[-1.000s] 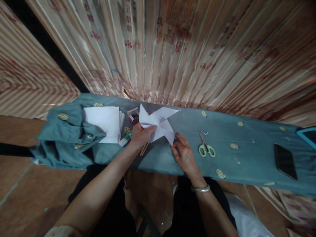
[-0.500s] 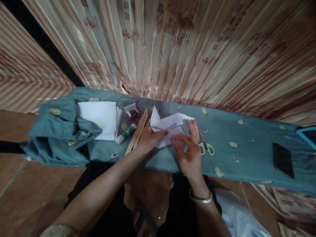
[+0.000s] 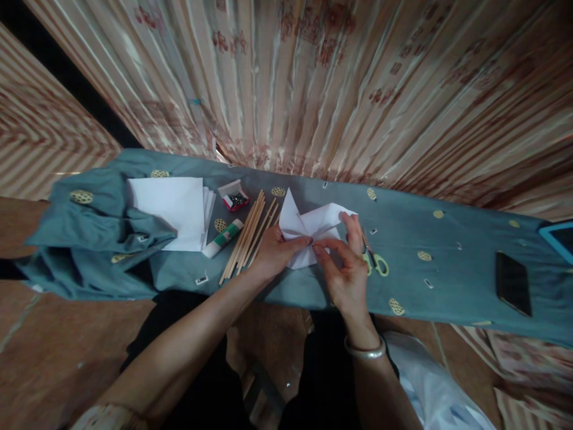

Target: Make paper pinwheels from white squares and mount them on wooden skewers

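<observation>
A white paper pinwheel [image 3: 319, 218] is held just above the cloth, its points folded in toward the middle. My left hand [image 3: 274, 249] is closed on the pinwheel's left side, its thumb pressing the folds at the centre. From the right, my right hand [image 3: 345, 266] pinches a tiny dark pin [image 3: 313, 243] at the centre, thumb against forefinger. Its other fingers touch the pinwheel's right point. The pin is mostly hidden by the fingertips. Several wooden sticks [image 3: 247, 235] lie just left of my left hand. Green-handled scissors [image 3: 379, 264] lie beside my right hand.
A small open box of pins [image 3: 233, 197], a glue stick [image 3: 222, 238] and a stack of white paper [image 3: 170, 209] are on the left. A dark phone [image 3: 513, 283] and a blue-edged device [image 3: 559, 240] lie far right. Green cloth [image 3: 452, 286] covers the narrow table, with curtains [image 3: 286, 89] behind.
My right hand has brought the pin in to the pinwheel's centre, meeting my left thumb. The view has shifted slightly, and more of the sticks shows.
</observation>
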